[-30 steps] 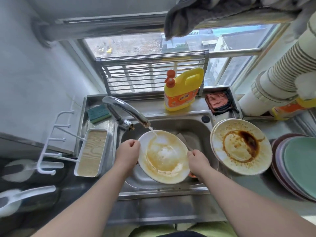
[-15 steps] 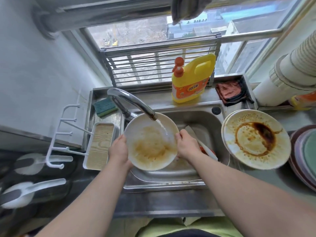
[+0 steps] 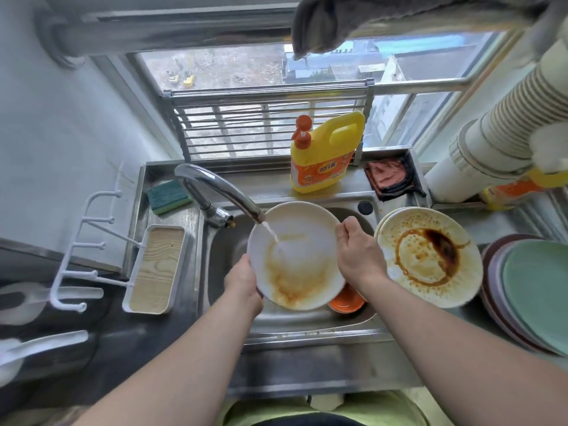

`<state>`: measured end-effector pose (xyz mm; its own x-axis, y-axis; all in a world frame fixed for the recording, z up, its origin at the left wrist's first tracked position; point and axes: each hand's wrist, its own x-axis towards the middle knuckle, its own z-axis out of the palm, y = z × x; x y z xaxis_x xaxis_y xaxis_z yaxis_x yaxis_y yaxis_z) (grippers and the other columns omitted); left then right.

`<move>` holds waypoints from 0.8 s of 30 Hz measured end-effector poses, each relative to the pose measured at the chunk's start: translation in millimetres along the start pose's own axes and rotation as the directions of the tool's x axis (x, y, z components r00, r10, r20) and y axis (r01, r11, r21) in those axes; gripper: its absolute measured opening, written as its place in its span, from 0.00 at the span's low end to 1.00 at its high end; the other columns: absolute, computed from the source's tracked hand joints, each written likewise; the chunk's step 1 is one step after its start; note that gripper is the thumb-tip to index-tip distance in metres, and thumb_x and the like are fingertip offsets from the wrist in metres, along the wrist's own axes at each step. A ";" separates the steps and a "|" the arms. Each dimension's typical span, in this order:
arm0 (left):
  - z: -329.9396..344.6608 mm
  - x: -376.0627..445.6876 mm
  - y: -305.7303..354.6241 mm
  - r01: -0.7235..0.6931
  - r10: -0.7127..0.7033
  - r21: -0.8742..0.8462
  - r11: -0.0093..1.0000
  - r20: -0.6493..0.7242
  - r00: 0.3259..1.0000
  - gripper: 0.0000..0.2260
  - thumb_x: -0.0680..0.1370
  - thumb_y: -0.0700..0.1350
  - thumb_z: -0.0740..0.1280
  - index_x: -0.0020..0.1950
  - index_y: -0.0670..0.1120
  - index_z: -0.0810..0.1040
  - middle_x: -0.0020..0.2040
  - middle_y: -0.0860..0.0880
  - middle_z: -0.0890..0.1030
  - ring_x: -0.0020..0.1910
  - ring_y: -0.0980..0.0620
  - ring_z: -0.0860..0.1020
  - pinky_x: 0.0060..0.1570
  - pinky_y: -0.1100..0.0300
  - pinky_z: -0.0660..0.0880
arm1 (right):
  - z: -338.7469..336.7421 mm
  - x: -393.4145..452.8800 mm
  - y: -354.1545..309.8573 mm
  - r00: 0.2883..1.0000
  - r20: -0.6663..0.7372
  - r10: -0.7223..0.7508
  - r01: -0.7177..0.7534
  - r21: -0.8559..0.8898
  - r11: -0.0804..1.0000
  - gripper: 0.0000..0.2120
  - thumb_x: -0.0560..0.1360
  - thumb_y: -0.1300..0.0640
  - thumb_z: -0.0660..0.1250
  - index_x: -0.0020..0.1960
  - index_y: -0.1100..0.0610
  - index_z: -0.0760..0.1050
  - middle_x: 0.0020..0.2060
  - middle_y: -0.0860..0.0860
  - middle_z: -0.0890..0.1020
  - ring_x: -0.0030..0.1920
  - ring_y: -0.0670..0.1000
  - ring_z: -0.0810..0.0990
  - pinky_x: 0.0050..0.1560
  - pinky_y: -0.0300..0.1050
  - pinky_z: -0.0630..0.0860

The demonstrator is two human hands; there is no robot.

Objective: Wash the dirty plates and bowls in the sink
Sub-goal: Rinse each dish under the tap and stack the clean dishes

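Water runs in a thin stream from the curved chrome tap (image 3: 221, 192) onto a round white plate (image 3: 296, 255) smeared with orange-brown sauce, which is held tilted over the stainless steel sink (image 3: 313, 321). The left hand (image 3: 242, 281) grips the plate's lower left rim, fingers curled under the edge. The right hand (image 3: 358, 253) holds the right rim, thumb and fingers closed around it. Most of the sauce sits in the plate's lower half, while the upper part near the tap looks clean.

Under the plate, at the bottom of the sink, a small orange bowl (image 3: 347, 301) shows partly. Just right of the sink, on the steel counter, lies another round white plate with dark brown sauce rings (image 3: 428, 256), seemingly atop more plates. Beside it, further right, stands a stack of green and dark red plates (image 3: 534, 290).

Behind the sink, on the ledge, a yellow detergent bottle with an orange pump (image 3: 324, 152) stands upright, with a reddish cloth in a black holder (image 3: 390, 178) to its right. A green and yellow sponge (image 3: 167, 196) lies left of the tap. A white tray with a wood-grain base (image 3: 155, 269) sits left of the sink, near a white hook rack (image 3: 89, 247).
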<state>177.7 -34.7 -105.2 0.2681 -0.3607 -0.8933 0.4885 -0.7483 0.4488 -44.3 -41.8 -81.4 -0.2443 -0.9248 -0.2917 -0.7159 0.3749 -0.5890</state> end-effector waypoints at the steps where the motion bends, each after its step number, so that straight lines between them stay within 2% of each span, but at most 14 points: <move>1: 4.2 -3.1 -3.7 -0.002 0.002 0.023 1.000 0.013 1.000 0.10 0.79 0.46 0.70 0.56 0.44 0.86 0.50 0.42 0.88 0.41 0.43 0.86 0.47 0.40 0.85 | -3.1 1.4 4.0 1.000 -0.026 0.012 -0.012 0.004 1.000 0.16 0.87 0.42 0.51 0.49 0.52 0.65 0.38 0.53 0.76 0.42 0.62 0.75 0.42 0.56 0.72; 4: 14.4 -8.2 -10.2 -0.044 0.041 0.093 0.995 0.030 0.999 0.11 0.78 0.48 0.67 0.54 0.46 0.86 0.51 0.42 0.88 0.47 0.41 0.87 0.52 0.39 0.83 | -10.2 3.1 14.1 0.995 -0.089 0.046 -0.047 0.000 0.999 0.16 0.87 0.42 0.51 0.49 0.52 0.66 0.37 0.53 0.76 0.42 0.61 0.74 0.41 0.55 0.69; 7: 20.2 -9.1 -11.5 -0.084 0.078 0.127 0.988 0.051 0.996 0.11 0.80 0.48 0.66 0.54 0.46 0.86 0.51 0.41 0.88 0.45 0.42 0.84 0.56 0.41 0.82 | -12.4 1.7 21.8 0.991 -0.114 0.070 -0.067 0.031 0.997 0.16 0.87 0.43 0.52 0.50 0.52 0.68 0.40 0.54 0.78 0.42 0.61 0.76 0.42 0.57 0.73; 9: 20.3 -9.7 -9.5 -0.113 0.107 0.148 0.982 0.046 0.993 0.10 0.81 0.47 0.65 0.53 0.45 0.85 0.46 0.42 0.86 0.43 0.43 0.82 0.51 0.47 0.82 | -11.6 -0.4 23.9 0.989 -0.118 0.085 -0.079 0.057 0.995 0.16 0.87 0.43 0.52 0.50 0.52 0.69 0.40 0.53 0.78 0.41 0.58 0.75 0.42 0.56 0.74; 12: 13.0 -6.4 -5.4 -0.171 0.167 0.156 0.973 0.040 0.985 0.10 0.81 0.49 0.65 0.49 0.46 0.84 0.41 0.45 0.83 0.41 0.45 0.79 0.44 0.50 0.77 | -5.0 -2.5 24.9 0.988 -0.107 0.108 -0.101 0.069 0.993 0.16 0.88 0.44 0.51 0.48 0.53 0.67 0.38 0.52 0.76 0.38 0.53 0.73 0.38 0.53 0.68; 16: -2.2 -7.9 2.9 -0.284 0.285 0.179 0.942 0.024 0.958 0.11 0.81 0.50 0.65 0.42 0.48 0.79 0.38 0.46 0.77 0.38 0.47 0.73 0.37 0.54 0.71 | 10.7 -1.0 21.7 0.990 -0.044 0.133 -0.129 0.089 0.988 0.17 0.87 0.42 0.50 0.47 0.52 0.65 0.38 0.53 0.75 0.39 0.58 0.73 0.41 0.54 0.69; 19: -16.7 -6.0 11.1 -0.332 0.340 0.206 0.921 -0.002 0.941 0.10 0.78 0.51 0.65 0.39 0.49 0.76 0.36 0.47 0.73 0.37 0.48 0.70 0.37 0.54 0.68 | 25.3 -2.3 13.5 0.991 -0.001 0.134 -0.133 0.111 0.985 0.17 0.87 0.42 0.49 0.46 0.52 0.64 0.39 0.52 0.76 0.41 0.59 0.75 0.43 0.55 0.70; 21: -27.8 -3.8 15.0 -0.341 0.356 0.232 0.911 -0.024 0.934 0.10 0.75 0.54 0.66 0.37 0.51 0.77 0.37 0.48 0.75 0.38 0.48 0.71 0.40 0.53 0.70 | 36.4 -3.8 8.0 0.990 0.028 0.140 -0.142 0.133 0.981 0.18 0.87 0.42 0.49 0.46 0.52 0.65 0.39 0.52 0.77 0.42 0.60 0.75 0.44 0.56 0.71; 24: -44.9 1.8 15.6 -0.344 0.360 0.207 0.916 -0.043 0.932 0.11 0.78 0.52 0.66 0.39 0.49 0.79 0.39 0.46 0.78 0.39 0.48 0.75 0.41 0.52 0.73 | 53.3 -5.7 -0.4 0.987 0.071 0.143 -0.152 0.144 0.978 0.18 0.87 0.42 0.49 0.45 0.52 0.65 0.40 0.52 0.77 0.45 0.62 0.75 0.47 0.57 0.72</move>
<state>223.1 -22.0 -98.7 0.4611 -0.5816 -0.6702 0.1831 -0.6767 0.7132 -7.8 -33.2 -119.7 -0.2967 -0.8548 -0.4258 -0.5685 0.5164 -0.6404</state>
